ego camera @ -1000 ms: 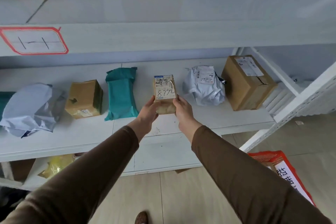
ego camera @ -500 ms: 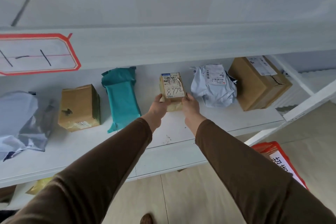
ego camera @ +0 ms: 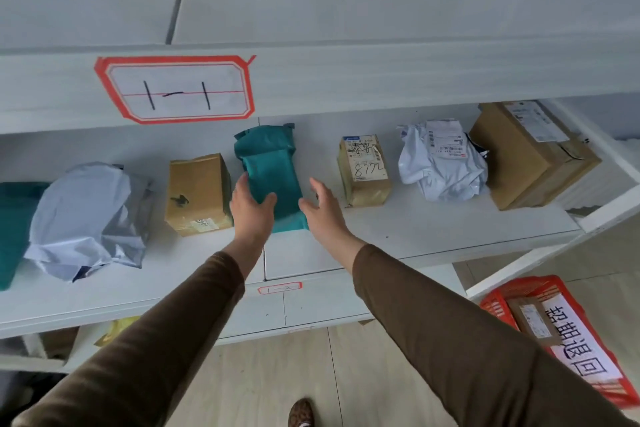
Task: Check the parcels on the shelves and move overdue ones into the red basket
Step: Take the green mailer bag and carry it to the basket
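Six parcels lie along the middle shelf (ego camera: 415, 243); most look unchecked. The red basket (ego camera: 512, 291), on the floor at right, holds one box. Both hands reach the teal bag (ego camera: 266, 163): left hand (ego camera: 251, 208) laid on it, right hand (ego camera: 323, 208) spread beside it.

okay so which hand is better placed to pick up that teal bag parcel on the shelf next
Left, probably. The left hand already lies on the teal bag parcel, its fingers at the bag's left edge. The right hand is open beside the bag's lower right corner, apparently not gripping it.
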Action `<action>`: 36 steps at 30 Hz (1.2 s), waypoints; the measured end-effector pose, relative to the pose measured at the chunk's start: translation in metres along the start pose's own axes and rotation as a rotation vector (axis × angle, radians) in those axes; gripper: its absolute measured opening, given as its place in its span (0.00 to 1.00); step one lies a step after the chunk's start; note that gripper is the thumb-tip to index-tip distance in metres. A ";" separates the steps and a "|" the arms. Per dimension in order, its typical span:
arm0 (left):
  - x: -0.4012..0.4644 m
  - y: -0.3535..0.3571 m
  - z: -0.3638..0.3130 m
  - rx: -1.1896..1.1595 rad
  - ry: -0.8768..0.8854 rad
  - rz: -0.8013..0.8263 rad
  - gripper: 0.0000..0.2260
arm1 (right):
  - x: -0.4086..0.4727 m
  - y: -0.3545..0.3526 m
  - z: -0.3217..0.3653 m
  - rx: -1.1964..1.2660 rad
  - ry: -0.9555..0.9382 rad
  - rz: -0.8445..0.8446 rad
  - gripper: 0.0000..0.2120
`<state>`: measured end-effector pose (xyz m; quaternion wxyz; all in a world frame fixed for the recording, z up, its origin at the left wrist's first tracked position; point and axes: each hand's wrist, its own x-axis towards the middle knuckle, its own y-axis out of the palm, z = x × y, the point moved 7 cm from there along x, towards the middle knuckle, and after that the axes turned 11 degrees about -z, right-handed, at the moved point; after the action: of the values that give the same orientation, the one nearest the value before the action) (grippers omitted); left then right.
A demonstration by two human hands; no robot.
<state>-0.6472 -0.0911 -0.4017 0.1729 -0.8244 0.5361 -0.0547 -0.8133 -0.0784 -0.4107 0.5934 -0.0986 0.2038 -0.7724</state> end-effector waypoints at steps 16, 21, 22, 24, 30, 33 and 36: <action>-0.110 -0.025 0.015 -0.365 -0.279 0.361 0.20 | -0.091 -0.058 -0.011 0.445 0.132 0.059 0.16; -0.209 -0.034 -0.003 -0.448 -0.272 0.494 0.17 | -0.165 -0.125 -0.019 0.490 0.118 0.081 0.24; -0.228 -0.036 -0.006 -0.457 -0.265 0.504 0.17 | -0.180 -0.137 -0.021 0.511 0.110 0.109 0.26; -0.266 -0.040 -0.012 -0.490 -0.258 0.523 0.19 | -0.209 -0.158 -0.031 0.556 0.107 0.173 0.33; -0.339 -0.037 -0.008 -0.580 -0.338 0.562 0.32 | -0.277 -0.200 -0.059 0.538 0.080 0.224 0.38; -0.361 -0.033 -0.010 -0.519 -0.324 0.531 0.35 | -0.292 -0.213 -0.069 0.596 0.134 0.194 0.29; -0.373 -0.032 -0.022 -0.386 -0.214 0.417 0.42 | -0.302 -0.220 -0.075 0.566 0.184 0.202 0.20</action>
<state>-0.7820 0.2528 -0.3342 0.0758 -0.7153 0.6731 0.1720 -0.9520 0.2721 -0.3558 0.6502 0.1616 0.0424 -0.7412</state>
